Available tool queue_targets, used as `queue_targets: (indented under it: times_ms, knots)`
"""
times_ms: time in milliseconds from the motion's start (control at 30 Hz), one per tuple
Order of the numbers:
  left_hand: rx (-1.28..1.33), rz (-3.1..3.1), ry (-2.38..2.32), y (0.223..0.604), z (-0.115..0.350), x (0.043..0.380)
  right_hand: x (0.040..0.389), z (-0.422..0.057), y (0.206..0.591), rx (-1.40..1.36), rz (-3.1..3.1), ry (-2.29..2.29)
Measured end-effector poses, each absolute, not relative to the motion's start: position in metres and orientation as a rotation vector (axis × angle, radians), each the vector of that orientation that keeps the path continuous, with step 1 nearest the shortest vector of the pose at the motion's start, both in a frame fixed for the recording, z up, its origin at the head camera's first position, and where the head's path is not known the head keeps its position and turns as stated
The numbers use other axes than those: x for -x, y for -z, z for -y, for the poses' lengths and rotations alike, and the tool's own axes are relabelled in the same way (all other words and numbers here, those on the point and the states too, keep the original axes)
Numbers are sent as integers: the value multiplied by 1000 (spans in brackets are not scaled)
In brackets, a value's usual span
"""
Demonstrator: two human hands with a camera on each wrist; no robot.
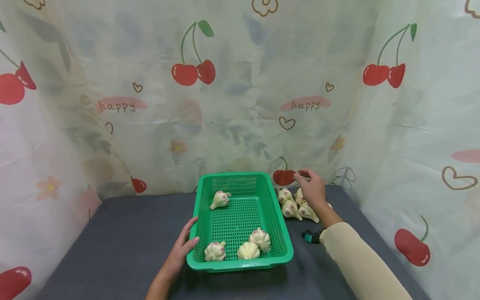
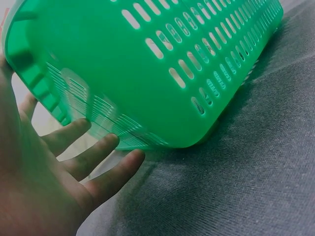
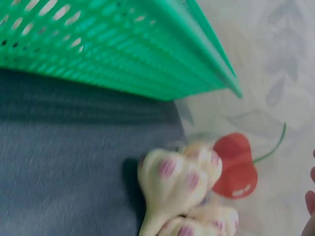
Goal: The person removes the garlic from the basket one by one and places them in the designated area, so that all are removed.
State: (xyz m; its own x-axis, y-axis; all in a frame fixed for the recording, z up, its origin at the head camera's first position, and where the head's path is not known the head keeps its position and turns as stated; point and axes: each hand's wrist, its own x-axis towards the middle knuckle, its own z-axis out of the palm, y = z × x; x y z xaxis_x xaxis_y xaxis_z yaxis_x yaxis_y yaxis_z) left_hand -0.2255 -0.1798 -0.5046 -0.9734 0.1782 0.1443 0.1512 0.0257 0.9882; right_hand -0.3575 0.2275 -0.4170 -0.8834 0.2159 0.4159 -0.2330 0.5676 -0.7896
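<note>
A green plastic basket point(image 1: 240, 263) stands on the dark table with several garlic bulbs inside: one garlic bulb point(image 1: 220, 199) lies at the far left, the rest along the near end. At the basket's left side is my left hand point(image 1: 181, 250), its thumb and a finger at the rim. In the left wrist view its fingers point(image 2: 106, 169) spread, fairly straight, beside the outer wall. My right hand point(image 1: 313, 188) hovers over a pile of garlic bulbs point(image 1: 290, 209) right of the basket, fingers slightly bent and nothing visible in them. Only its fingertips point(image 3: 310, 201) show in the right wrist view.
A dark band with a teal patch point(image 1: 312, 237) is near the right cuff. Patterned curtains point(image 1: 240, 125) hang behind and on both sides of the dark table point(image 1: 123, 241). A thin looped wire point(image 1: 343, 177) shows at the back right corner.
</note>
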Motion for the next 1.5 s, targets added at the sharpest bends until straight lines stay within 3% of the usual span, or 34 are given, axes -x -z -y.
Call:
queue_targets:
  times_ms: [667,1500]
  knots:
    - [-359,-2222,-2158,505,180,226,371,-150,395,-224,2311,-1445]
    - [-350,-2226,-2156,502,180,224,369,-81,418,-436,2579,-1540]
